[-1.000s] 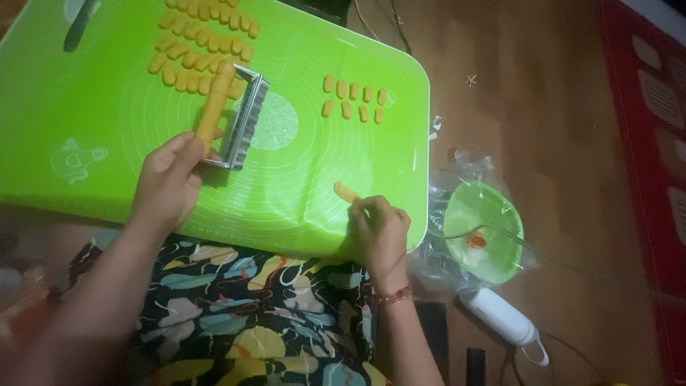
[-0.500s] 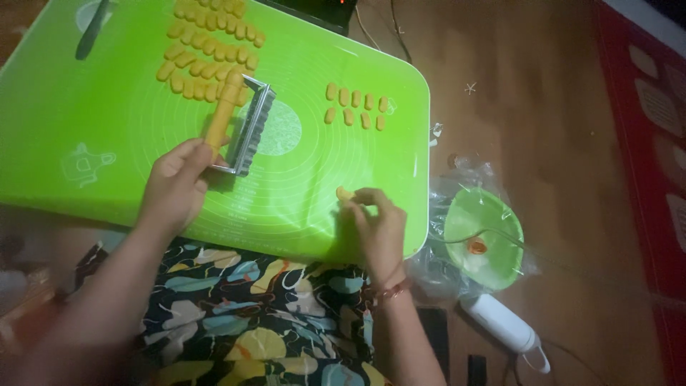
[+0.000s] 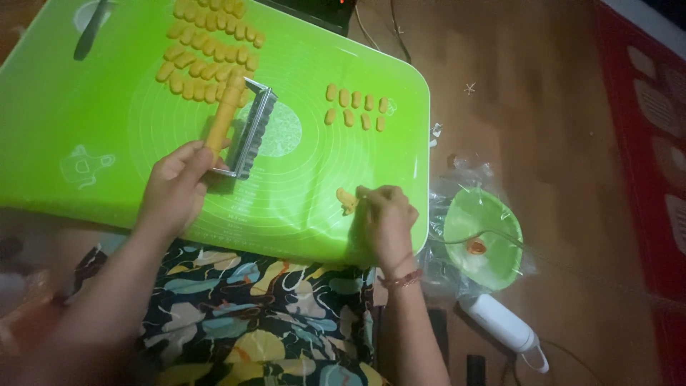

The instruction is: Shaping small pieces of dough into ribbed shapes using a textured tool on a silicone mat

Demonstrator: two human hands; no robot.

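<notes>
Right hand (image 3: 386, 218) sits near the front edge of the green mat (image 3: 86, 107), fingers (image 3: 366, 196) pinched narrow on a small orange dough piece (image 3: 346, 201). The piece lies on the mat just left of the fingertips, touching them, and looks lumpy; its long axis runs roughly toward the far edge, slightly tilted. Left hand (image 3: 175, 189) is closed around the near end of the roller cutter's yellow handle (image 3: 223, 118), palm down. Handle axis runs diagonally, up and to the right away from the wrist; the metal ribbed roller (image 3: 254, 132) lies alongside the handle on its right, resting on the mat. Key relation: the dough piece is well apart from the roller, to its right and nearer the person, so the right hand is the nearer one by far. Cut pieces sit in two groups: a short double row (image 3: 355, 107) beyond the right hand, and a bigger cluster (image 3: 207, 50) at the far side, just beyond the roller's tip. Green bowl (image 3: 482, 236) is off the table, on the floor to the right.
</notes>
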